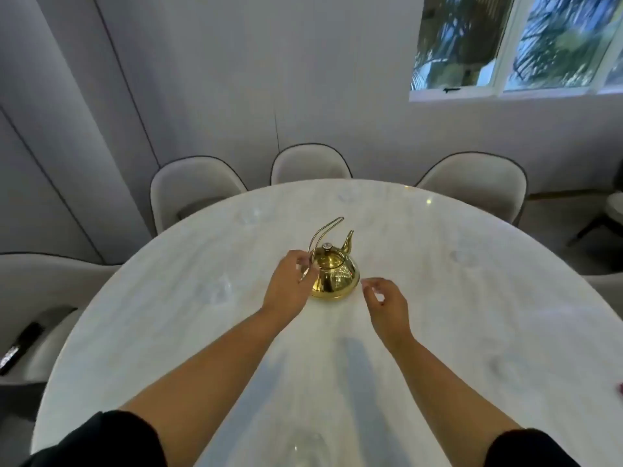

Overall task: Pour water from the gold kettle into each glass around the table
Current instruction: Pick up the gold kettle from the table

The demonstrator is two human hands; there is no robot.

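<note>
Round white marble table [168,332] — gold kettle [333,274] upright mid-table, blurred glasses [215,291] around

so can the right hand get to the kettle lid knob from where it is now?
Probably yes. The right hand hovers open just beside the gold kettle, and nothing sits between them. The lid knob is exposed; the wire handle leans away towards the left hand, which is at the handle's base.

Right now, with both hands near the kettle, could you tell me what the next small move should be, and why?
Probably close the left hand on the handle and lift: the gold kettle sits on the table, the right hand open beside it.
</note>
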